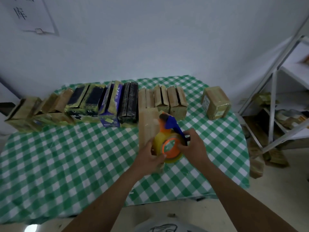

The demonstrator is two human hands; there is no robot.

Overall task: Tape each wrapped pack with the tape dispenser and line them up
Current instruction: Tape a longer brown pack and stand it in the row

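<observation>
Both the left hand [148, 157] and right hand [194, 148] grip the tape dispenser [169, 124]; labels [206, 102] unreadable.

Packs [108, 104] line the far side of the table [66, 156], a lone pack [215, 102] apart to their right

We can read one sign: the big mark 库 on the white paper [33, 14] on the wall [167, 39], far up and left of the left hand [150, 154]. The marks above it are cut off. The purple box [111, 104], up and left of that hand, has white writing too blurry to read. The brown pack [215, 102], up and right of the right hand [192, 148], has labels too small to read.
</observation>
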